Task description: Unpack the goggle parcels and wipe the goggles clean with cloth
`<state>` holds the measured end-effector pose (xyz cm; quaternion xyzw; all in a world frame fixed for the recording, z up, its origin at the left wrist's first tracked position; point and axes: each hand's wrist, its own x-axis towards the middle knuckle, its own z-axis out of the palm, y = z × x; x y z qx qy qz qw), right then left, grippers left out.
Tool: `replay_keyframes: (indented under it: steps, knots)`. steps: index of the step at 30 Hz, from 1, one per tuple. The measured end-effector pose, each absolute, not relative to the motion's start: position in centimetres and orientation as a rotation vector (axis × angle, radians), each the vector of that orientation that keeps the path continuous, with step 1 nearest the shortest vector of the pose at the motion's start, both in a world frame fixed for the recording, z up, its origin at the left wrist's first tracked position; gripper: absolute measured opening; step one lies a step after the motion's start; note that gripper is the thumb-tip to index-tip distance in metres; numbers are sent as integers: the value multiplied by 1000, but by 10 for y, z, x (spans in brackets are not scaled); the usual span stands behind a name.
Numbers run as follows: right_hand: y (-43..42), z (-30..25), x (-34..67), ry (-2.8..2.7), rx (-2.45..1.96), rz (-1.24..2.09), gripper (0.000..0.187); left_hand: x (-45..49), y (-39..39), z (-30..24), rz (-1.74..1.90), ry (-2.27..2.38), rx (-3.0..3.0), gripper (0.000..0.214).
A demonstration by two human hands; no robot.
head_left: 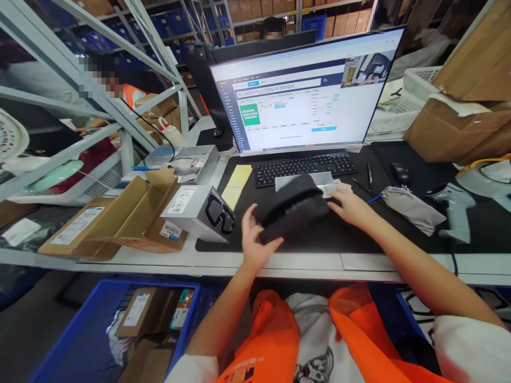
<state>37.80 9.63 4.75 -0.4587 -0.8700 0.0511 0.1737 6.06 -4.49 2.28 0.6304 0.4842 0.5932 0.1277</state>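
Holding black padded case [293,213] over the desk mat [339,239] at 6 o'clock of the keyboard [305,167], with left hand [255,239] spread at its 8 o'clock corner, right hand [351,207] cupped at 3 o'clock; may slip from so loose a grip

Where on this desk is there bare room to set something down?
Bare mat lies in front of the black case, and between pen and mouse. The white desk edge is free. Left of the case, cardboard box and silver box crowd together.
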Motion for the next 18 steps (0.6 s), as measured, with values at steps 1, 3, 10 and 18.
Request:
replay_keyframes:
  steps: [1, 3, 10, 18]
  knots:
    - [90, 43, 377, -2482, -1296, 111, 29, 53, -42, 26, 1829, 1469, 1716, 45]
    - [78, 38, 378, -2508, -1270, -8, 32, 36, -31, 36, 1996, 1540, 1511, 63]
    - [71, 33, 385, -2452, -1108, -53, 31, 26, 8, 76, 1883, 1407, 1608, 68]
    - [85, 29, 391, -2124, -980, 513, 20, 70, 75, 91, 1252, 1295, 1766, 52]
